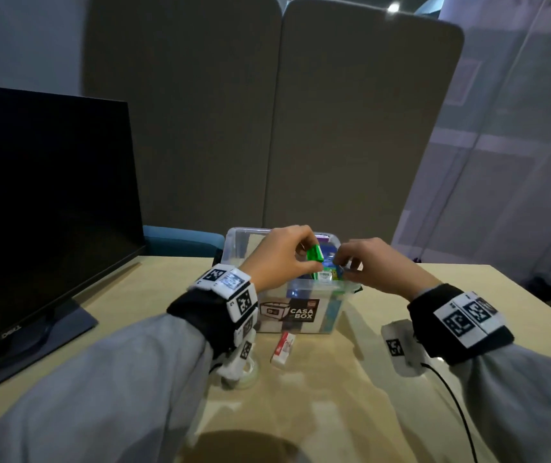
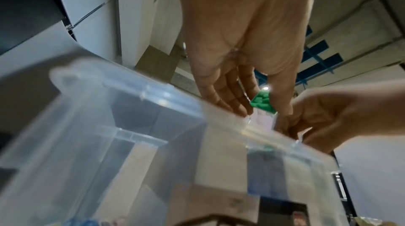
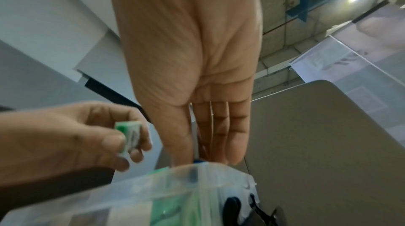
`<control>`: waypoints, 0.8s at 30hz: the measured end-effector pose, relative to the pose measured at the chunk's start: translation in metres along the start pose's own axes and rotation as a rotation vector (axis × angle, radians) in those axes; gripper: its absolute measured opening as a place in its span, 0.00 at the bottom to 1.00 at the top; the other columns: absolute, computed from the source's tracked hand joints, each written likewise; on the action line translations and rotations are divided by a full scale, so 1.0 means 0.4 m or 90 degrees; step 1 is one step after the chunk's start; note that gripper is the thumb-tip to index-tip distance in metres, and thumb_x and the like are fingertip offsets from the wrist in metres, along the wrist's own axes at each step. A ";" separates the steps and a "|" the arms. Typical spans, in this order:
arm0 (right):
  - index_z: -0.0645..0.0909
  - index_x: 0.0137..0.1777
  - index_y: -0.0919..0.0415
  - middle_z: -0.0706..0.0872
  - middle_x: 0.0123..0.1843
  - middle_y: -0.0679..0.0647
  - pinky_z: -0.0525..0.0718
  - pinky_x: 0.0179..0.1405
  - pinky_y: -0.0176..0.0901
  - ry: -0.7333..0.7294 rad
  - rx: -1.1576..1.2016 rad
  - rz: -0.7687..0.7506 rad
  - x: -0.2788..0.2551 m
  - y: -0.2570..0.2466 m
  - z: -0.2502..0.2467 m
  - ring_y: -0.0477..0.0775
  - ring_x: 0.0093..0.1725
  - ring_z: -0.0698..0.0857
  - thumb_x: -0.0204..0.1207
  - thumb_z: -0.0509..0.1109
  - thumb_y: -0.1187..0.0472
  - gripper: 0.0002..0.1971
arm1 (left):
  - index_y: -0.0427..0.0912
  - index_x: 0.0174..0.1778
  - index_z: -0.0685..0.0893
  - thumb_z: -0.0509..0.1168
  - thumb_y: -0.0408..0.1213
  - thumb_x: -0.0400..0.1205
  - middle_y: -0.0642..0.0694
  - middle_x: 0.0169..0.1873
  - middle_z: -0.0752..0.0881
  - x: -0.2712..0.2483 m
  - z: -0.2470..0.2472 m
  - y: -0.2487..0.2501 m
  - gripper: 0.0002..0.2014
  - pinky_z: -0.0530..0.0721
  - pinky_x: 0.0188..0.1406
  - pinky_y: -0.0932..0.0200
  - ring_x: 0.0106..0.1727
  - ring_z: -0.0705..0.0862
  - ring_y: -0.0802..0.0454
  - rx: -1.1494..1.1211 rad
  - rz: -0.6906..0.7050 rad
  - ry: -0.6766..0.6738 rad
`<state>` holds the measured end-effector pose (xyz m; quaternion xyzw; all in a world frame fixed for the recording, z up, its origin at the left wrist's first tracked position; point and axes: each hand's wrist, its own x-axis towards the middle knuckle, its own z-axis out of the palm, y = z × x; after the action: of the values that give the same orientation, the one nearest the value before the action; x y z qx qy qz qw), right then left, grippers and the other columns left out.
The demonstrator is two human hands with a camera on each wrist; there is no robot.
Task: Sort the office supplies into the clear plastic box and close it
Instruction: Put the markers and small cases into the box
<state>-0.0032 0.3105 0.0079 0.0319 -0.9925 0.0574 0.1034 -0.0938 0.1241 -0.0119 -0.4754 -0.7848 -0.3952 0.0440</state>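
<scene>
The clear plastic box (image 1: 234, 236) with a "CASA BOX" label stands open mid-table, with several packets inside. Above its near right part my left hand (image 1: 307, 259) pinches a small green box (image 1: 315, 253) between thumb and fingers. The left wrist view shows that green box (image 2: 262, 102) just over the rim (image 2: 153, 94). In the right wrist view it (image 3: 129, 136) has a white printed side. My right hand (image 1: 342, 267) is close beside it, fingertips reaching into the box (image 3: 197, 169) and pinching a small blue-edged item (image 3: 198, 161) that I cannot identify.
A red-and-white small pack (image 1: 283, 350) and a clear tape roll (image 1: 245, 374) lie on the wooden table (image 1: 351, 412) in front of the box. A dark monitor (image 1: 43, 212) stands at the left. Grey partition panels (image 1: 300, 128) rise behind. A black clip (image 3: 234, 207) sits by the box's right side.
</scene>
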 end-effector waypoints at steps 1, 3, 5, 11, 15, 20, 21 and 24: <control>0.87 0.53 0.57 0.86 0.46 0.48 0.78 0.41 0.32 -0.008 0.011 -0.001 -0.001 0.005 -0.003 0.46 0.42 0.83 0.76 0.74 0.64 0.07 | 0.46 0.54 0.83 0.76 0.40 0.76 0.54 0.47 0.84 0.011 0.011 -0.004 0.13 0.84 0.48 0.65 0.48 0.84 0.61 -0.007 -0.003 0.006; 0.87 0.55 0.55 0.85 0.48 0.46 0.78 0.43 0.29 -0.022 0.033 0.000 -0.005 0.017 -0.007 0.43 0.44 0.84 0.77 0.73 0.63 0.08 | 0.46 0.55 0.83 0.76 0.40 0.76 0.54 0.46 0.85 0.026 0.030 -0.011 0.13 0.84 0.48 0.66 0.47 0.84 0.61 -0.030 -0.012 0.021; 0.86 0.56 0.53 0.86 0.49 0.46 0.77 0.42 0.25 -0.022 0.059 0.010 -0.010 0.033 -0.005 0.41 0.45 0.84 0.78 0.72 0.64 0.09 | 0.47 0.55 0.84 0.76 0.41 0.76 0.54 0.45 0.86 0.039 0.049 -0.019 0.14 0.84 0.48 0.65 0.46 0.84 0.61 -0.051 -0.019 0.030; 0.85 0.52 0.53 0.88 0.44 0.44 0.79 0.40 0.32 0.151 0.196 0.068 -0.004 0.040 0.011 0.39 0.43 0.84 0.82 0.67 0.62 0.06 | 0.46 0.61 0.86 0.76 0.43 0.75 0.54 0.49 0.87 0.045 0.070 -0.042 0.18 0.83 0.50 0.68 0.48 0.84 0.62 -0.066 -0.007 0.012; 0.83 0.56 0.54 0.89 0.43 0.48 0.82 0.36 0.31 0.107 0.325 0.078 0.019 -0.010 0.013 0.41 0.41 0.87 0.80 0.70 0.54 0.08 | 0.47 0.55 0.83 0.77 0.41 0.74 0.55 0.45 0.85 0.039 0.074 -0.046 0.15 0.84 0.47 0.67 0.45 0.84 0.62 -0.071 -0.002 0.030; 0.85 0.50 0.55 0.88 0.40 0.52 0.83 0.34 0.36 0.126 0.347 0.115 0.053 -0.039 0.043 0.47 0.38 0.87 0.75 0.75 0.63 0.05 | 0.45 0.49 0.79 0.76 0.40 0.75 0.55 0.41 0.83 0.034 0.073 -0.042 0.14 0.86 0.46 0.60 0.43 0.83 0.60 -0.052 -0.004 0.054; 0.85 0.48 0.56 0.89 0.40 0.54 0.85 0.35 0.39 0.150 0.377 0.134 0.057 -0.037 0.047 0.48 0.39 0.87 0.75 0.75 0.64 0.05 | 0.45 0.50 0.79 0.76 0.41 0.75 0.55 0.42 0.83 0.034 0.072 -0.041 0.14 0.85 0.47 0.60 0.44 0.83 0.60 -0.054 0.000 0.051; 0.85 0.47 0.59 0.89 0.41 0.59 0.83 0.34 0.39 0.214 0.455 0.202 0.062 -0.009 0.049 0.50 0.38 0.87 0.75 0.75 0.66 0.04 | 0.48 0.55 0.81 0.73 0.43 0.78 0.55 0.47 0.84 0.037 0.073 -0.047 0.12 0.82 0.54 0.58 0.52 0.80 0.58 -0.035 0.006 0.037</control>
<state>-0.0312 0.3032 -0.0058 -0.0968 -0.8723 0.4171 0.2360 -0.1076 0.1496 -0.0360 -0.4688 -0.7697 -0.4297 0.0556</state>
